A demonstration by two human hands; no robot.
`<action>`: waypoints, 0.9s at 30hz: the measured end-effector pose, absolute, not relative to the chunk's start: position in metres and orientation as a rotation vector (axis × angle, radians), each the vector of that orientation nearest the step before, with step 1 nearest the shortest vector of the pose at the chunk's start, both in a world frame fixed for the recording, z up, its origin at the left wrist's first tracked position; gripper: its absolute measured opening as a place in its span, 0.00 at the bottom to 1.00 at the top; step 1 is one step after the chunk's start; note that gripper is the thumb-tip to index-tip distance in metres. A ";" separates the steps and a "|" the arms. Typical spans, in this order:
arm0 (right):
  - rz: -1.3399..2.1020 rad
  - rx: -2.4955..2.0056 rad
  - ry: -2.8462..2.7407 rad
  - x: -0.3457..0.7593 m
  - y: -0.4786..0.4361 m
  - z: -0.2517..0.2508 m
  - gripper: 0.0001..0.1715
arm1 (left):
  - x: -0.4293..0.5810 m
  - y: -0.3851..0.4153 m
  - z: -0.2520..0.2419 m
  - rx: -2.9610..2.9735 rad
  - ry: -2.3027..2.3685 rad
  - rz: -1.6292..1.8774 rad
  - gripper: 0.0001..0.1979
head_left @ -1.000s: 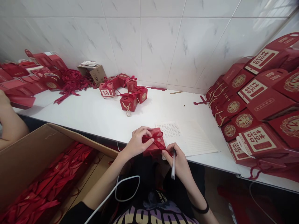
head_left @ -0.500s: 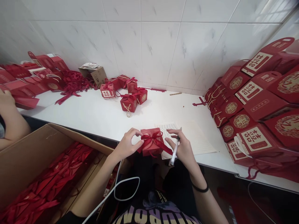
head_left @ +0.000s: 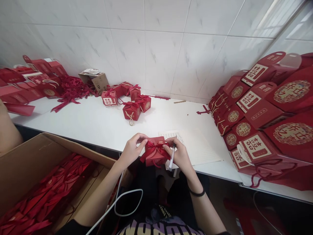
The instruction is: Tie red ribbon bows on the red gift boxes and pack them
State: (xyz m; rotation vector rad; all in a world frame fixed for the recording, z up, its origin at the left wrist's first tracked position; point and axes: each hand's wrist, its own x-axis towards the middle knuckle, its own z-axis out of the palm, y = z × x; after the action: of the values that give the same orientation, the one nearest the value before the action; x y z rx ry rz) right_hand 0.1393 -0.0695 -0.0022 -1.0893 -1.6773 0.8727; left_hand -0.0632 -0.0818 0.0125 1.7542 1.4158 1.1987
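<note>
A small red gift box (head_left: 154, 156) with a red ribbon bow (head_left: 153, 148) on top is held at the near edge of the white table (head_left: 97, 124). My left hand (head_left: 132, 149) pinches the ribbon at the box's left side. My right hand (head_left: 178, 154) grips the box's right side, with a white pen (head_left: 171, 158) tucked between its fingers. A sheet of paper with writing (head_left: 195, 145) lies on the table just behind the box.
Several finished small red boxes (head_left: 132, 110) sit at mid table. Large red gift bags (head_left: 259, 120) are stacked at the right, flat red boxes and ribbons (head_left: 44, 86) at the far left. An open carton of red ribbon-tied items (head_left: 36, 182) stands at the lower left. Another person's arm (head_left: 6, 130) shows at the left edge.
Both hands shifted from tying the bow to holding the box by its sides. The box tilted and moved slightly left. The pen swung from pointing down to upright.
</note>
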 end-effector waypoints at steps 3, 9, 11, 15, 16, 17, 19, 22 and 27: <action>0.931 -1.098 -1.631 0.139 -0.070 -0.002 0.09 | -0.060 -0.080 0.013 1.734 1.443 1.219 0.09; 1.020 -1.087 -1.578 0.141 -0.068 -0.005 0.11 | -0.060 -0.083 0.015 1.641 1.439 1.170 0.11; 0.991 -1.133 -1.593 0.143 -0.068 -0.006 0.12 | -0.062 -0.084 0.015 1.580 1.372 1.166 0.11; 0.599 -1.228 -1.595 0.139 -0.077 0.004 0.15 | -0.065 -0.083 0.011 1.502 1.337 1.179 0.13; 0.500 -1.204 -1.612 0.136 -0.079 0.008 0.15 | -0.065 -0.083 0.010 1.495 1.339 1.184 0.13; 0.438 -1.161 -1.661 0.131 -0.082 0.013 0.13 | -0.065 -0.082 0.010 1.492 1.336 1.185 0.13; 0.434 -1.052 -1.833 0.120 -0.085 0.020 0.07 | -0.063 -0.081 0.010 1.497 1.320 1.186 0.13; 0.568 -0.963 -2.005 0.105 -0.084 0.023 0.03 | -0.060 -0.080 0.014 1.528 1.298 1.208 0.11; 0.879 -0.941 -1.799 0.101 -0.077 0.014 0.02 | -0.060 -0.088 0.015 1.505 1.196 1.274 0.08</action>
State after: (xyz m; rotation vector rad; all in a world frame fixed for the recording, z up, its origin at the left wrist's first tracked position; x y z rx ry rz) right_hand 0.1008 -0.0772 0.0138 -0.9413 -1.7987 0.8791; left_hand -0.0602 -0.0875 0.0152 1.5055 1.1964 1.2739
